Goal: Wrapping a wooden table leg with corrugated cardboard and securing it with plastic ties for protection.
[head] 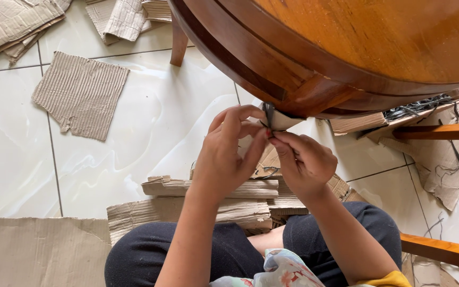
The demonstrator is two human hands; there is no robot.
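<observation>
My left hand (224, 154) and my right hand (304, 162) meet just under the rim of a round brown wooden table (346, 48). Both pinch a small folded piece of pale cardboard (281, 121) with a dark edge, held up against the table's underside. The fingertips of both hands touch the piece, thumbs pressed close together. Below my hands lies a stack of torn corrugated cardboard strips (213, 199) on the floor between my knees.
White glossy floor tiles (150, 117) carry scattered cardboard: a ribbed square (81, 94) at left, sheets (6, 24) at the top left, a large sheet (33, 250) at the bottom left. Wooden rails (442, 130) and dark straps (421, 106) lie at right.
</observation>
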